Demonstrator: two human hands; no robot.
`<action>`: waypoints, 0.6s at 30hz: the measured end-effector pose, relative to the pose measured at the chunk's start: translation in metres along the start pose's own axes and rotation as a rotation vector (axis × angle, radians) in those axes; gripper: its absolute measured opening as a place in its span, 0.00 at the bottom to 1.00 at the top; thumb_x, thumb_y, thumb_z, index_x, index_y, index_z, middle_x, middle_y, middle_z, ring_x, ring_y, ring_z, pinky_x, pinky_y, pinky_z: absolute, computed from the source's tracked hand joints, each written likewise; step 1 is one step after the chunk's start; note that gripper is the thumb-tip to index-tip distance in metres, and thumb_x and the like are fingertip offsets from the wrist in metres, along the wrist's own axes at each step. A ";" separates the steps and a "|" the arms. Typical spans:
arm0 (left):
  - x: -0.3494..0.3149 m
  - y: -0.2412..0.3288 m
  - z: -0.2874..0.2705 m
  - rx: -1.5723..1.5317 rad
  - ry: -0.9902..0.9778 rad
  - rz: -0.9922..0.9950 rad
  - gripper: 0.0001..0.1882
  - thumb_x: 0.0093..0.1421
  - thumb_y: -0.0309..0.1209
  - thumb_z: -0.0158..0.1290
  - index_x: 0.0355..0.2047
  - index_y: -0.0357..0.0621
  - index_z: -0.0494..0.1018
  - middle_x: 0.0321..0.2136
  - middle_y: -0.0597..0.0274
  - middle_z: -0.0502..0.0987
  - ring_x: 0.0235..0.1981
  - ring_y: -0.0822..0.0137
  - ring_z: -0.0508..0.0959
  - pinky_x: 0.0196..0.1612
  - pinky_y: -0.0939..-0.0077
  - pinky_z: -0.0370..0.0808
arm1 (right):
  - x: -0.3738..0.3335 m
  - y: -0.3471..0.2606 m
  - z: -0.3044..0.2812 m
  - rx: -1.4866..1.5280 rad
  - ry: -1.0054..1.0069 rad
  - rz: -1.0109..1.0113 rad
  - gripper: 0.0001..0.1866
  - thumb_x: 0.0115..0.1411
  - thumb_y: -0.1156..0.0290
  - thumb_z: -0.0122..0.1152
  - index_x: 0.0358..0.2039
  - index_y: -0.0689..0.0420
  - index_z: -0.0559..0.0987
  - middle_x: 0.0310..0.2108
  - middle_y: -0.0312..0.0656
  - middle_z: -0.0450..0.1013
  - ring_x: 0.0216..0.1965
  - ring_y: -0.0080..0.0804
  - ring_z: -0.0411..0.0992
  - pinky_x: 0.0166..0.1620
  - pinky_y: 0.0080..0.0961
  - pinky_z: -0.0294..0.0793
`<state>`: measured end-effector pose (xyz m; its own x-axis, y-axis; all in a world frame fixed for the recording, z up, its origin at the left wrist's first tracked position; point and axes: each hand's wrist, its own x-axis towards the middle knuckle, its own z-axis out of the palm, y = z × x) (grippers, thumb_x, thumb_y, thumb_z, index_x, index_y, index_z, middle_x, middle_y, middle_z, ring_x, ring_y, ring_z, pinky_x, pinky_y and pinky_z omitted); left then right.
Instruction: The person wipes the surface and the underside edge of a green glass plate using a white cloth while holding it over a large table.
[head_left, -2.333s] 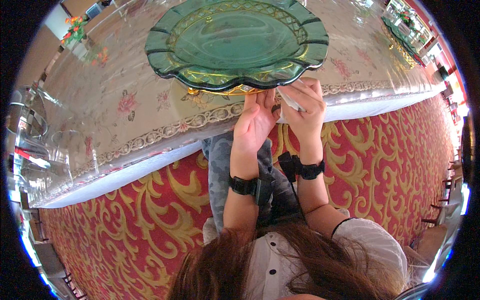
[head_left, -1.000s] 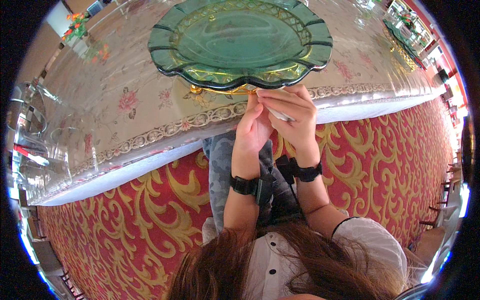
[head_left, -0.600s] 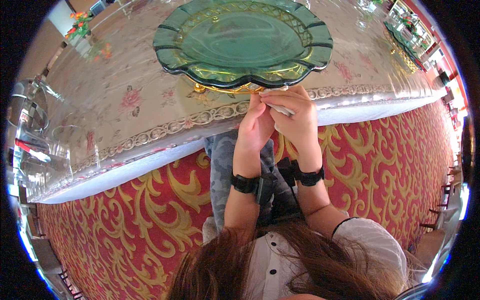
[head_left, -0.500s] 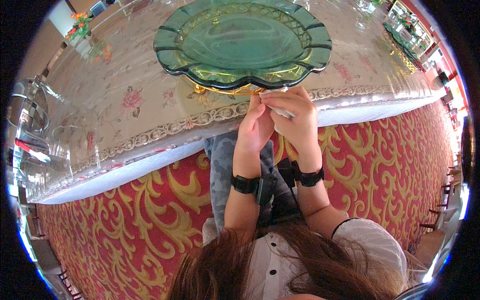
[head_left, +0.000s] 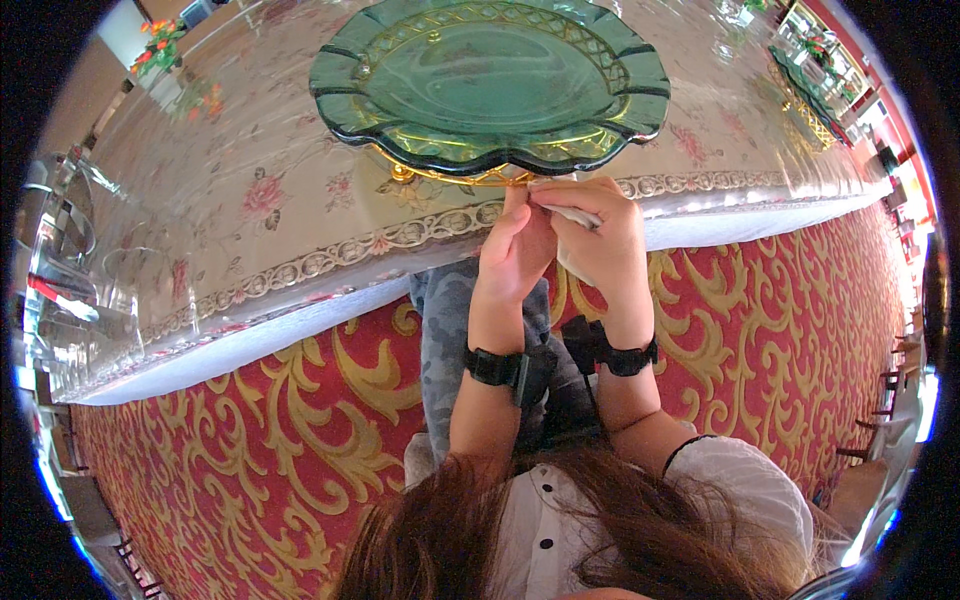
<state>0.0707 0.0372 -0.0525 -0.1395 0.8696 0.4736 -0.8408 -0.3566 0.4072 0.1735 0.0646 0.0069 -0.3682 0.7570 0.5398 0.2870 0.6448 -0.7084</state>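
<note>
Green glass plate (head_left: 490,80): scalloped, on gold stand, near floral-clothed table's (head_left: 250,200) front edge.
Left hand (head_left: 515,245): pinching white folded cloth (head_left: 575,215).
Right hand (head_left: 600,240): clenched on it, under plate's rim.
Room: bare tabletop leftward.

Plate (head_left: 490,80) on table (head_left: 250,200), before hands (head_left: 560,235)

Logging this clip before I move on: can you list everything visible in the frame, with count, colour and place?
glass dish: one, green, scalloped rim, on a gold stand at the table's near edge
gold stand: one, under the dish
tablecloth: one, pale floral under a clear cover, on the table
white cloth: one, small, pinched in both hands below the dish rim
carpet: red with gold scrolls, on the floor
flowers: one bunch, orange, far left end of the table
wristbands: two, black, one on each wrist
left hand: fingers on the white cloth
right hand: fingers gripping the white cloth
</note>
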 end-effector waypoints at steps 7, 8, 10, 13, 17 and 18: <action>0.001 -0.002 0.005 -0.109 0.037 -0.007 0.28 0.59 0.43 0.48 0.57 0.45 0.60 0.56 0.61 0.65 0.59 0.65 0.63 0.58 0.67 0.60 | 0.000 -0.003 -0.012 0.056 0.175 0.019 0.11 0.45 0.81 0.60 0.31 0.58 0.83 0.31 0.43 0.80 0.33 0.35 0.75 0.41 0.26 0.75; 0.001 -0.002 0.005 -0.127 0.035 -0.013 0.28 0.59 0.43 0.48 0.57 0.46 0.60 0.57 0.61 0.65 0.59 0.65 0.63 0.58 0.68 0.60 | 0.001 -0.004 -0.013 0.087 0.179 0.020 0.11 0.45 0.81 0.60 0.31 0.58 0.83 0.32 0.43 0.79 0.34 0.35 0.75 0.41 0.26 0.75; 0.001 -0.002 0.004 -0.099 0.037 -0.009 0.29 0.59 0.43 0.48 0.58 0.46 0.59 0.58 0.61 0.63 0.59 0.64 0.63 0.59 0.68 0.58 | 0.002 -0.003 -0.014 0.149 0.187 0.024 0.12 0.44 0.82 0.60 0.32 0.58 0.83 0.33 0.43 0.78 0.35 0.34 0.75 0.40 0.26 0.74; 0.003 -0.003 0.005 -0.009 0.020 0.019 0.32 0.59 0.44 0.47 0.61 0.45 0.56 0.59 0.60 0.62 0.59 0.63 0.62 0.60 0.67 0.56 | 0.003 0.001 -0.008 0.059 0.228 -0.086 0.13 0.44 0.82 0.61 0.32 0.57 0.83 0.36 0.42 0.75 0.35 0.34 0.75 0.40 0.26 0.74; 0.004 -0.002 0.005 0.044 0.000 0.017 0.36 0.58 0.46 0.46 0.63 0.45 0.52 0.60 0.58 0.59 0.60 0.61 0.60 0.62 0.64 0.53 | 0.006 0.013 0.000 0.034 0.251 -0.045 0.13 0.44 0.81 0.63 0.32 0.56 0.83 0.36 0.42 0.73 0.35 0.34 0.74 0.40 0.26 0.74; 0.005 -0.002 0.006 0.039 -0.002 0.016 0.36 0.58 0.46 0.46 0.63 0.45 0.51 0.60 0.58 0.59 0.61 0.61 0.59 0.62 0.64 0.53 | 0.006 0.016 0.002 0.034 0.264 -0.038 0.12 0.44 0.80 0.63 0.32 0.56 0.83 0.36 0.42 0.73 0.35 0.34 0.74 0.40 0.26 0.74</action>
<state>0.0747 0.0399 -0.0465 -0.1522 0.8631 0.4816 -0.8175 -0.3838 0.4294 0.1742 0.0795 -0.0017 -0.1334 0.7367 0.6629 0.2456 0.6726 -0.6981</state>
